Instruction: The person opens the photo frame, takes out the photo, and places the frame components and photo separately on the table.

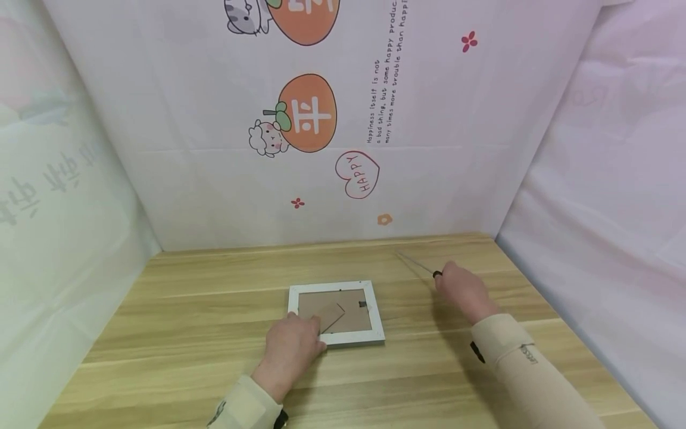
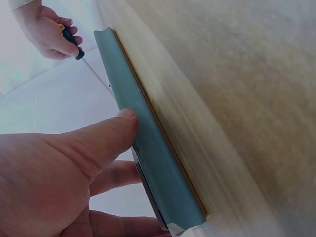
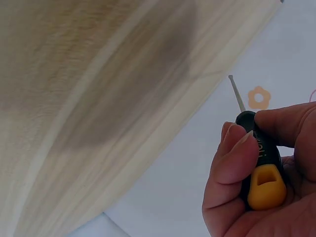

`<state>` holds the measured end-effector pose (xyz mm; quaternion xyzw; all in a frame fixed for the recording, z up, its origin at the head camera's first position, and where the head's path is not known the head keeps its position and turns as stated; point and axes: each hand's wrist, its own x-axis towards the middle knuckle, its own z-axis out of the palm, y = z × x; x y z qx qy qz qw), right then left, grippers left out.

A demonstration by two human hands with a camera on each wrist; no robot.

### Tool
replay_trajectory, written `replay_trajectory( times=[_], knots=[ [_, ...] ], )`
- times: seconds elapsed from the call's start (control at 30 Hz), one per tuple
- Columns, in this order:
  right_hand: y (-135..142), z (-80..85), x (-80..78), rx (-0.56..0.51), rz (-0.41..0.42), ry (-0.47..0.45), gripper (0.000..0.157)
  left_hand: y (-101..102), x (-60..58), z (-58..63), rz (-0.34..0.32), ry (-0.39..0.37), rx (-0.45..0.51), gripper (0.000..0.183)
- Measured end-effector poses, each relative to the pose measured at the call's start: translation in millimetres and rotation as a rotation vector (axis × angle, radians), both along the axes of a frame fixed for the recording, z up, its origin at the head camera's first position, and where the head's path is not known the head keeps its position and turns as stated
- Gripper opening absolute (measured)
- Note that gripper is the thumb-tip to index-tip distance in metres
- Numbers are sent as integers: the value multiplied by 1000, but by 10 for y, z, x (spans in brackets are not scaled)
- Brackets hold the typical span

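Observation:
A white picture frame (image 1: 377, 319) lies back side up on the wooden table, showing its brown backing board (image 1: 316, 301), a stand leg and a small dark clip (image 1: 362, 304). My left hand (image 1: 292, 350) holds it by the near left corner; in the left wrist view the thumb (image 2: 106, 136) presses the frame's outer side while other fingers reach over the back. To the right of the frame, my right hand (image 1: 465, 292) is raised above the table. It grips a screwdriver (image 3: 266, 190) with a dark, yellow-ended handle, the thin shaft pointing away toward the back wall.
White printed cloth (image 1: 214, 149) hangs behind the table (image 1: 203, 310), and more cloth (image 1: 605, 196) stands along both sides. The table's back edge meets the rear cloth just beyond the screwdriver tip in the head view.

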<state>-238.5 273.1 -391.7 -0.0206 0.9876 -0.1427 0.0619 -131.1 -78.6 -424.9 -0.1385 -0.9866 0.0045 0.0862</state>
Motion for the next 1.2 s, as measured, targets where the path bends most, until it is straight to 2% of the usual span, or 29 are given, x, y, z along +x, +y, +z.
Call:
replay_trajectory(
  times=[0.17,0.67,1.03,1.2],
  knots=[
    [-1,-50,16,23,-7,23,32,-8,-15,-12,4,3,1,42],
    [-48,-125,24,96,-109,-74,32,-12,-20,-12,10,8,12,42],
    [-41,-222,46,148,-81,-115,31,-7,2,-14,15,8,18,43],
    [-24,-268,57,157,-75,-117,24,-9,10,-18,11,10,17,43]
  ],
)
